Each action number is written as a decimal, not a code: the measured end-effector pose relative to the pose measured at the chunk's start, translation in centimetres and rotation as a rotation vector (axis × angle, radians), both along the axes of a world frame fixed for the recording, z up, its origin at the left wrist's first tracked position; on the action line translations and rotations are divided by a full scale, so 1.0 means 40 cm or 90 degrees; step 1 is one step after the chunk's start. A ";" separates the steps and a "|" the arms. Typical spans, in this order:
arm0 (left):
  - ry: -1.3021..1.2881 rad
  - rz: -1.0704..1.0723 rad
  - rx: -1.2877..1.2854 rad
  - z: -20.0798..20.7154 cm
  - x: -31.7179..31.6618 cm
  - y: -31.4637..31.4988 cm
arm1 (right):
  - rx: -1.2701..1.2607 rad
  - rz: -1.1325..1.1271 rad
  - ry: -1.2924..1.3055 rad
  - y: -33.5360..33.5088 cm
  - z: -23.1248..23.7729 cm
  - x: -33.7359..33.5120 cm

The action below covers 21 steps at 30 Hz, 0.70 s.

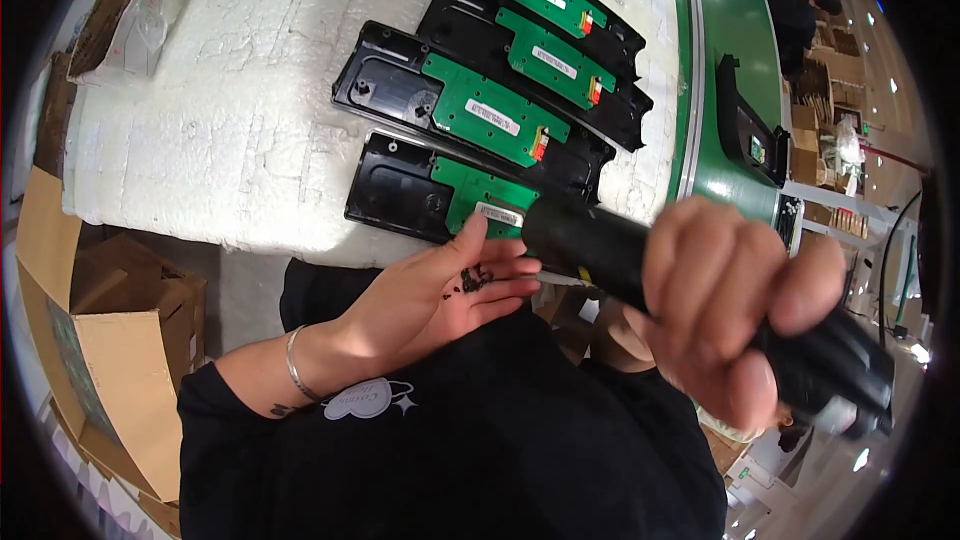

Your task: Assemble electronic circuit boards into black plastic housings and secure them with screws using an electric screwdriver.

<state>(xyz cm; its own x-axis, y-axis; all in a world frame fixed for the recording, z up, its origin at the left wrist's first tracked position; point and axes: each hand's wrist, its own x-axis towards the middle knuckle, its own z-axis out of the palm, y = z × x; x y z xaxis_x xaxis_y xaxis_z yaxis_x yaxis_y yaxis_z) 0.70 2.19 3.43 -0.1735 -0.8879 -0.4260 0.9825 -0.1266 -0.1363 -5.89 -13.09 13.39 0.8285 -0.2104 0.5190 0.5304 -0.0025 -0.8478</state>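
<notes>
My left hand (420, 290) lies palm up near the front edge of the foam-covered table. Small black screws (474, 278) rest loose in its cupped palm. In my right hand (710, 290), the fingers wrap around a black electric screwdriver (590, 242), which is held slanted with its thick front end toward the left hand. This hand is slightly blurred. Just beyond is the nearest black plastic panel (392, 185), with a green circuit board (455, 180) on it. The screwdriver and left fingers hide its right part. The screwdriver's tip cannot be made out.
Several similar black panels (390, 70) with green boards lie in a slanted row behind. White foam (210, 130) covers the table. A green work surface (735, 20) to the right bears a black housing (745, 130). Cardboard boxes (120, 360) stand lower left. A person (785, 0) is at far right.
</notes>
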 end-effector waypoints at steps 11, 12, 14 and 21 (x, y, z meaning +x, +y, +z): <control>-0.243 -0.053 -0.055 -0.028 -0.018 0.054 | 0.137 -0.058 0.043 0.009 -0.082 0.009; -0.260 -0.060 -0.052 -0.026 -0.017 0.054 | 0.142 -0.059 0.056 0.009 -0.081 0.009; -0.277 -0.066 -0.051 -0.027 -0.015 0.052 | 0.134 -0.052 0.053 0.007 -0.085 0.012; -0.340 -0.050 -0.018 -0.044 -0.008 0.050 | 0.043 -0.106 0.114 0.035 -0.082 0.028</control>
<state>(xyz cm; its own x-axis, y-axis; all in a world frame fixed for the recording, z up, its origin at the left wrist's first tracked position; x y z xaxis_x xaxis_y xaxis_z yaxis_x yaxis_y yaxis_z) 0.37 4.18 1.66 -0.0046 -0.8933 -0.4495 0.9015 -0.1982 0.3847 -4.78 -11.70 10.12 0.8572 -0.3804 0.3471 0.3687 -0.0171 -0.9294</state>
